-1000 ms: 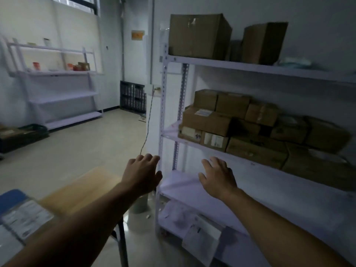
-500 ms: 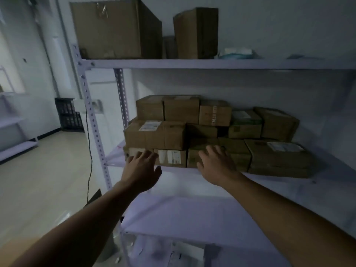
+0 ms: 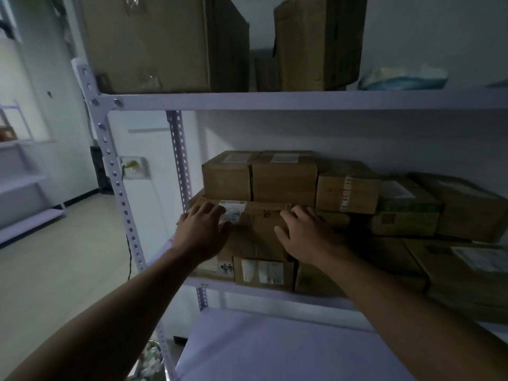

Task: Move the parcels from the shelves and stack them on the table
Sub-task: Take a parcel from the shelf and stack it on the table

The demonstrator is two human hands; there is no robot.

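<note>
Several brown cardboard parcels are piled on the middle shelf [image 3: 275, 294] of a white metal rack. A parcel with a white label [image 3: 255, 229] lies at the front left of the pile, on top of smaller parcels. My left hand [image 3: 202, 233] rests with spread fingers on its left top edge, partly over the label. My right hand [image 3: 305, 237] lies with fingers apart on its right top edge. Neither hand has closed around the parcel. The table is out of view.
Two large cartons [image 3: 165, 42] [image 3: 316, 42] and a pale bag [image 3: 404, 78] sit on the top shelf. More parcels [image 3: 406, 207] fill the middle shelf to the right. The lower shelf [image 3: 275, 350] is bare. A perforated upright [image 3: 115, 174] stands left; another white rack [image 3: 22, 182] is far left.
The view has closed in on the rack and the table has dropped out of sight. Both hands have risen from below the shelf onto the top of the labelled parcel.
</note>
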